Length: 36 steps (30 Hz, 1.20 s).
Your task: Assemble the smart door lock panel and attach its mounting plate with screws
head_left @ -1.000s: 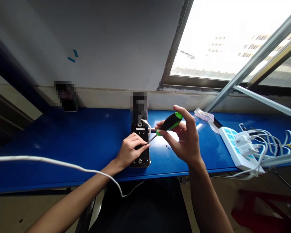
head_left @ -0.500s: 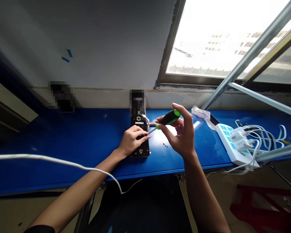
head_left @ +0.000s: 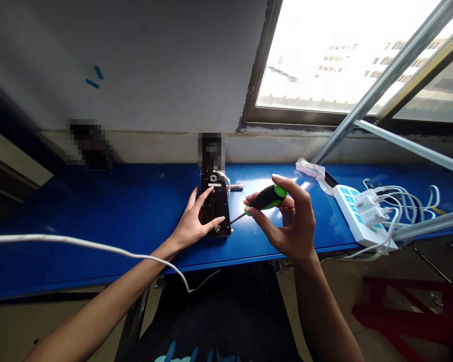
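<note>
A black rectangular device (head_left: 216, 203) with metal fittings lies on the blue table, its long side pointing away from me. My left hand (head_left: 192, 221) rests on its left side, fingers spread, the thumb near the lower end. In my right hand (head_left: 290, 218) is a black and green screwdriver (head_left: 266, 199), gripped by the handle between thumb and fingers. Its thin shaft slants down to the left, with the tip at the device's lower right edge. Just right of the device's upper part lies a pinkish metallic cylinder (head_left: 237, 187), beside a white cable loop (head_left: 226, 181).
The blue table (head_left: 98, 216) runs along the wall. A white power strip (head_left: 357, 216) with chargers and tangled cables sits at the right, near a plastic bag (head_left: 311, 170) and a metal frame. One white cable (head_left: 79, 243) crosses over my left forearm. A red stool (head_left: 411, 306) stands below right.
My left hand has opened out from a pinch by the screwdriver tip to lie spread on the device. The screwdriver tip has moved down along the device's right edge, and the view has shifted slightly.
</note>
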Available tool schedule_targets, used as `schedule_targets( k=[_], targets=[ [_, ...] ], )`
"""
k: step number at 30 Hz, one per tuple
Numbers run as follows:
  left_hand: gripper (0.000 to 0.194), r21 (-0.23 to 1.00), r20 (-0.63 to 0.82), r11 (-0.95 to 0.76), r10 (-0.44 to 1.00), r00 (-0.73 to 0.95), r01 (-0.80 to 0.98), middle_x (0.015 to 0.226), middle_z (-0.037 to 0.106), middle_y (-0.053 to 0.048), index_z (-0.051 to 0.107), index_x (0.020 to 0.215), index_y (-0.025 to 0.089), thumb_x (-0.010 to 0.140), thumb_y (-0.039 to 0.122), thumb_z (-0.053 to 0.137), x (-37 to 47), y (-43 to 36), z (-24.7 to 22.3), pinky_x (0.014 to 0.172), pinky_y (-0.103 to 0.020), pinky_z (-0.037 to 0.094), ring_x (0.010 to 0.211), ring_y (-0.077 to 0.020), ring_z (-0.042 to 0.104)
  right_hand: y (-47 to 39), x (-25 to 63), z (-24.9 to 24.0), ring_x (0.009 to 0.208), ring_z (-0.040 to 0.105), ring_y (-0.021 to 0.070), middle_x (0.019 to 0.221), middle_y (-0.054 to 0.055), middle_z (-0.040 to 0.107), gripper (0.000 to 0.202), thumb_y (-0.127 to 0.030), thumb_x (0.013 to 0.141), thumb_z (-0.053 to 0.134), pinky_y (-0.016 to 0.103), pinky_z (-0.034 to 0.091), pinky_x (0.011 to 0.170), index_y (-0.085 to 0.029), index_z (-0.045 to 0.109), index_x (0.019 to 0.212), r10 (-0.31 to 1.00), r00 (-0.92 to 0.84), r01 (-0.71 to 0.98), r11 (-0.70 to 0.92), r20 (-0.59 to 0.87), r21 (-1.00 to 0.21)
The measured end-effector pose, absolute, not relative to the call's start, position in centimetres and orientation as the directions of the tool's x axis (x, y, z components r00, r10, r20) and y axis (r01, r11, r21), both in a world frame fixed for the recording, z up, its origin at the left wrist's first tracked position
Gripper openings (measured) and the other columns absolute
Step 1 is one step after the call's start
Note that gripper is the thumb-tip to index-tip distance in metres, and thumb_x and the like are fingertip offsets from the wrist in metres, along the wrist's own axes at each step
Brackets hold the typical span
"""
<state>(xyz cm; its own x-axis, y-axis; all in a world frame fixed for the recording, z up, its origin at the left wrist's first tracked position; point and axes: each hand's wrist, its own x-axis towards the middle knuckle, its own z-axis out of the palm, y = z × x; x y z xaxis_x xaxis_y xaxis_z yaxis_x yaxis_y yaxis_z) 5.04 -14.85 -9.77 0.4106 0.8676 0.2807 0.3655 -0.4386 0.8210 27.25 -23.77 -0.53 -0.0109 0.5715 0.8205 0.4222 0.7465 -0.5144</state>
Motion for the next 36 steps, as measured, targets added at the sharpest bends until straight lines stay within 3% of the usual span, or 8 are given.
schedule_targets(
  k=[3, 6, 24, 29, 31, 34, 36],
  targets=[
    [0.089, 0.839, 0.29, -0.445, 0.852, 0.435, 0.312, 0.158, 0.049, -0.01, 0.035, 0.161, 0.036, 0.086, 0.047, 0.081, 5.2, -14.5, -9.8, 0.122, -0.055, 0.043, 0.147, -0.0345, 0.049, -24.0, 26.9, -0.9, 0.096, 0.081, 0.0233, 0.107, 0.003, 0.077, 0.074, -0.005, 0.084, 0.078, 0.043, 0.07, 0.086, -0.032, 0.051, 0.148, 0.584, -0.013, 0.433, 0.735, 0.812, -0.522],
    [0.089, 0.863, 0.266, -0.414, 0.86, 0.436, 0.289, 0.152, 0.056, -0.011, 0.037, 0.16, 0.036, 0.085, 0.046, 0.083, 5.2, -14.4, -9.8, 0.118, -0.054, 0.047, 0.139, -0.0335, 0.057, -24.0, 26.8, -1.2, 0.095, 0.081, 0.0234, 0.107, 0.003, 0.078, 0.073, -0.007, 0.084, 0.078, 0.043, 0.07, 0.084, -0.031, 0.052, 0.148, 0.586, -0.026, 0.453, 0.729, 0.81, -0.513],
    [0.081, 0.82, 0.296, -0.455, 0.856, 0.423, 0.346, 0.141, 0.061, -0.011, 0.044, 0.157, 0.033, 0.086, 0.045, 0.081, 5.3, -14.4, -10.1, 0.114, -0.055, 0.049, 0.133, -0.0336, 0.059, -23.6, 26.6, -2.5, 0.098, 0.08, 0.0245, 0.111, 0.006, 0.08, 0.073, -0.011, 0.086, 0.08, 0.043, 0.069, 0.086, -0.031, 0.051, 0.15, 0.59, -0.074, 0.498, 0.72, 0.804, -0.483],
    [0.081, 0.82, 0.287, -0.452, 0.855, 0.431, 0.352, 0.142, 0.061, -0.012, 0.044, 0.157, 0.033, 0.086, 0.044, 0.081, 5.2, -14.5, -9.9, 0.113, -0.054, 0.05, 0.134, -0.0343, 0.059, -23.0, 26.5, -2.5, 0.076, 0.076, 0.0182, 0.096, 0.0, 0.078, 0.082, -0.016, 0.079, 0.089, 0.035, 0.067, 0.07, -0.036, 0.052, 0.15, 0.479, -0.126, 0.578, 0.747, 0.869, -0.328],
    [0.081, 0.817, 0.284, -0.451, 0.857, 0.429, 0.36, 0.143, 0.061, -0.011, 0.044, 0.157, 0.033, 0.086, 0.045, 0.081, 5.2, -14.5, -9.9, 0.114, -0.054, 0.049, 0.134, -0.0341, 0.058, -23.2, 26.3, -2.0, 0.082, 0.076, 0.0189, 0.107, 0.003, 0.078, 0.073, -0.019, 0.086, 0.082, 0.037, 0.067, 0.074, -0.036, 0.053, 0.151, 0.498, -0.122, 0.584, 0.735, 0.858, -0.343],
    [0.08, 0.808, 0.292, -0.457, 0.858, 0.423, 0.371, 0.143, 0.061, -0.011, 0.043, 0.157, 0.034, 0.086, 0.045, 0.08, 5.2, -14.6, -9.9, 0.115, -0.055, 0.048, 0.136, -0.0341, 0.058, -23.6, 26.1, -1.1, 0.112, 0.075, 0.0246, 0.138, 0.008, 0.07, 0.053, -0.016, 0.102, 0.056, 0.048, 0.066, 0.092, -0.034, 0.055, 0.151, 0.599, -0.079, 0.499, 0.716, 0.797, -0.489],
    [0.08, 0.81, 0.289, -0.454, 0.86, 0.421, 0.372, 0.143, 0.06, -0.011, 0.043, 0.157, 0.033, 0.086, 0.044, 0.08, 5.3, -14.6, -9.8, 0.114, -0.055, 0.049, 0.136, -0.0341, 0.058, -23.8, 26.2, -0.5, 0.117, 0.073, 0.0264, 0.136, 0.007, 0.072, 0.049, -0.012, 0.1, 0.057, 0.05, 0.065, 0.093, -0.033, 0.062, 0.145, 0.597, -0.057, 0.443, 0.734, 0.8, -0.516]
  ],
)
